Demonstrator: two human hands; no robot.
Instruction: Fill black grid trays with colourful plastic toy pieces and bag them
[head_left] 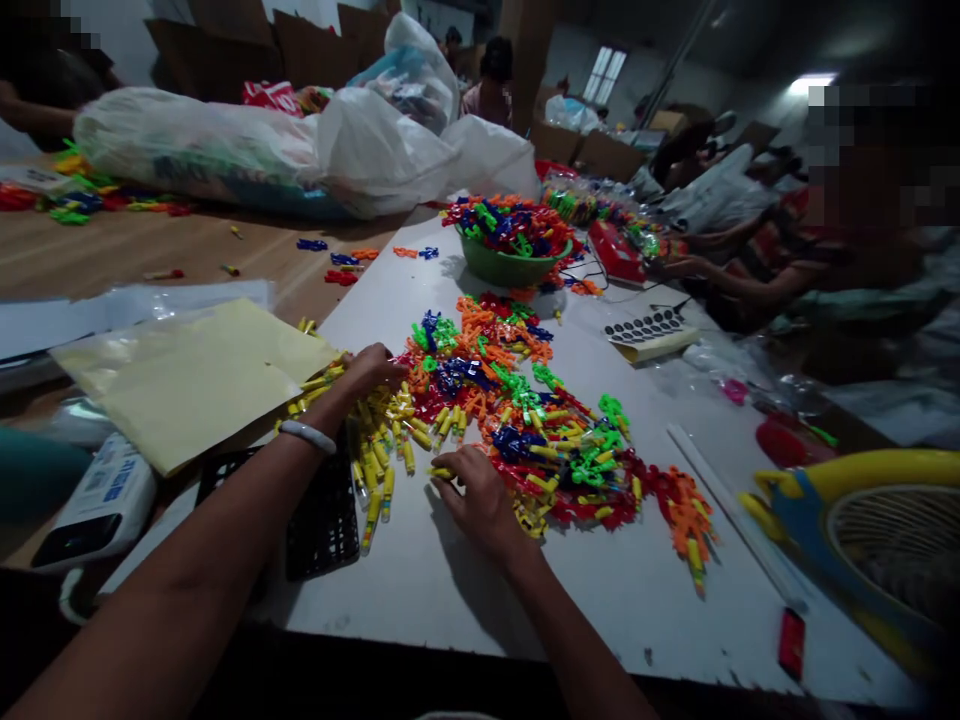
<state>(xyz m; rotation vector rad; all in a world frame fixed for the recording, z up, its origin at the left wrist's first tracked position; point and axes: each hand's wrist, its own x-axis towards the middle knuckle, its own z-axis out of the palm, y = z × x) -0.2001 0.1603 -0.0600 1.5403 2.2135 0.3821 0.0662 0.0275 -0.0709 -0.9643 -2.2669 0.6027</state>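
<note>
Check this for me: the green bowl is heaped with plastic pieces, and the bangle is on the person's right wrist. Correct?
Not quite: the head view shows the bangle on the left wrist. The green bowl is heaped with plastic pieces.

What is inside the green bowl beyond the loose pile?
The green bowl holds a heap of small plastic pieces in red, blue, orange and green, rising above the rim. The lower layers and the bottom are covered, so I can't tell what lies there.
</note>
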